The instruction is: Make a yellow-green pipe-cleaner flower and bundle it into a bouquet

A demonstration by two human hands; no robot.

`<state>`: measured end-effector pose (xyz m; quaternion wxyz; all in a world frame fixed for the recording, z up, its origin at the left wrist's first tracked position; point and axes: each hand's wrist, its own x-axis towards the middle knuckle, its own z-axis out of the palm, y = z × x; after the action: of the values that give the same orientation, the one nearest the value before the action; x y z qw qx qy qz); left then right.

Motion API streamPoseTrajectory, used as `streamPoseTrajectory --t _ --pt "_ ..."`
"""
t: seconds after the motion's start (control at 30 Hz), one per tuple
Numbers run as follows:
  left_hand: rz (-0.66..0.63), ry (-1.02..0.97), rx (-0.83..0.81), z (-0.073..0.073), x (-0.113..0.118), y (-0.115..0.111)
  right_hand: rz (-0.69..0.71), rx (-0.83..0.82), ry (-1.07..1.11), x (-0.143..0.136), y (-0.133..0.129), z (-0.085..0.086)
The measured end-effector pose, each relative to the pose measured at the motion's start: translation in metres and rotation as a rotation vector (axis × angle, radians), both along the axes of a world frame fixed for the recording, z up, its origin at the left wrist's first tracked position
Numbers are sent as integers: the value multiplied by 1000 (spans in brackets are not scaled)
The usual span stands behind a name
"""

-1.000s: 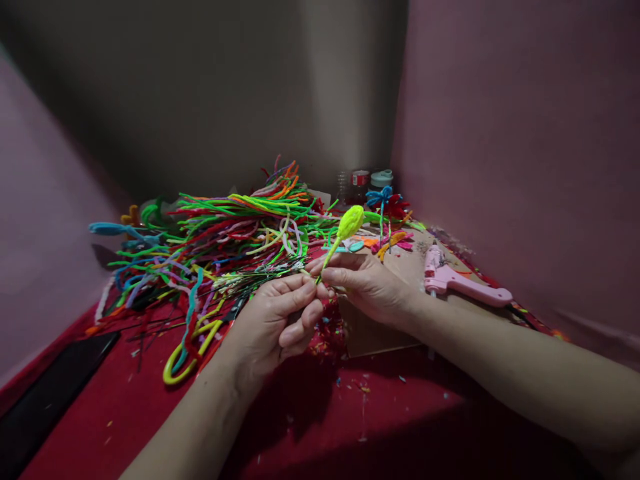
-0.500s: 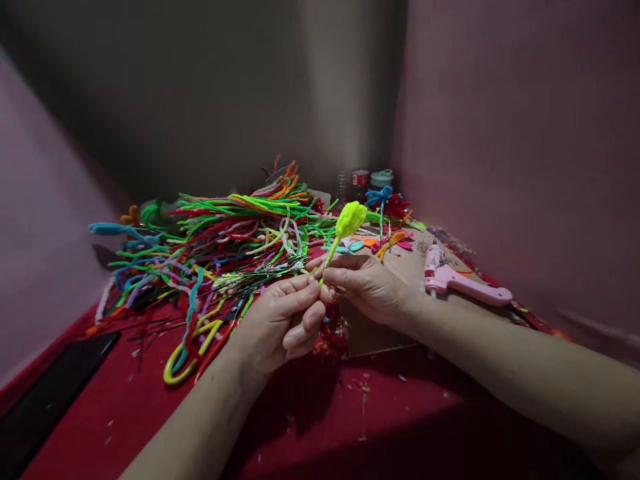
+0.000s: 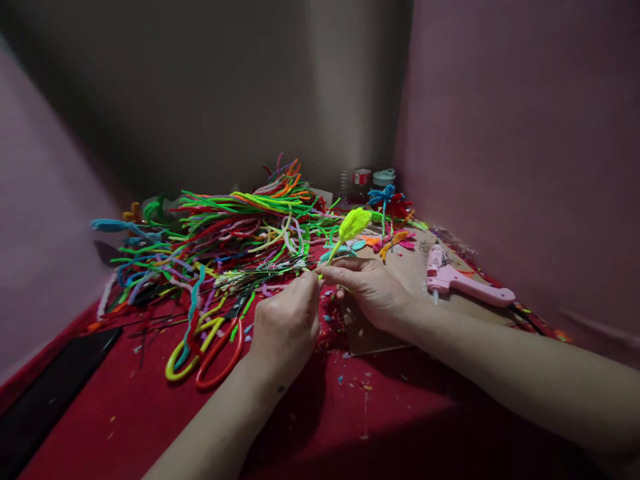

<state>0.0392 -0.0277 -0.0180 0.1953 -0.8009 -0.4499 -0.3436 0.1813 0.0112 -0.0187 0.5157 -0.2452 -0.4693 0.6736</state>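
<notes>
A yellow-green fuzzy flower (image 3: 354,224) on a thin stem tilts up and to the right between my hands. My right hand (image 3: 373,291) pinches the stem below the flower head, thumb and forefinger together. Close beside it, my left hand (image 3: 290,320) is closed at the lower end of the stem, its back turned up and most of its fingers hidden. Just left of the fingertips lies a bundle of thin dark wire stems with pale tips (image 3: 240,280).
Colourful pipe cleaners (image 3: 240,223) are heaped behind. Scissors with red and yellow handles (image 3: 220,370) lie left of my left hand. A pink glue gun (image 3: 463,283) rests on cardboard (image 3: 370,337) at right. A dark flat object (image 3: 55,387) lies at far left; bottles stand behind.
My left hand has turned over, knuckles up, and its loose fingers have curled in. The flower leans further right and sits slightly lower. The red scissor handle has come into view.
</notes>
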Motion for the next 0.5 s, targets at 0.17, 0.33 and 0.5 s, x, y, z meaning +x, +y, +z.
streamPoseTrajectory --t 0.17,0.33,0.5 --pt "-70 -392 -348 13 2 -2 99 24 47 2 5 -5" --pt "-127 -754 -672 21 4 -4 111 40 54 4 8 -5" --pt "-216 -1018 -886 24 6 -4 123 69 47 5 8 -4"
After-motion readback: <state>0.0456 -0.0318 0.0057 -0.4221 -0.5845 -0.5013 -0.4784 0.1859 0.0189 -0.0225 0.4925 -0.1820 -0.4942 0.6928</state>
